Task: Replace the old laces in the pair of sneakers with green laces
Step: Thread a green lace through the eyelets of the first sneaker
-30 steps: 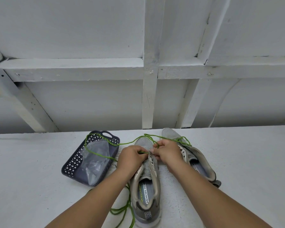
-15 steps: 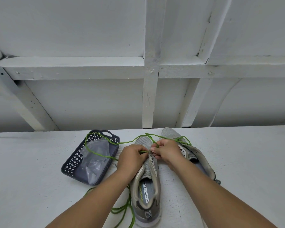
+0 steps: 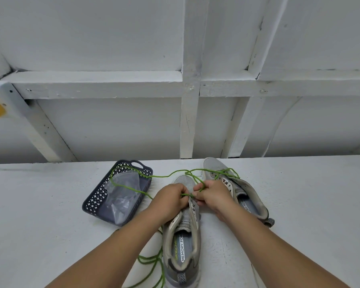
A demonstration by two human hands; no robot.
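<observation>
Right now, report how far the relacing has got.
Done: no old laces show on either sneaker. In hand: left hand and right hand pinch a green lace at the near sneaker's lowest eyelets. Left: its upper eyelets are empty, and the far sneaker is only draped with lace.

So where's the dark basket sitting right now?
In the head view, the dark basket sits on the white table, left of the near sneaker, clear plastic bag inside.

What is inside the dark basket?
In the dark basket lies a clear plastic bag, with a green lace draped across it. The bag's contents cannot be made out.
</observation>
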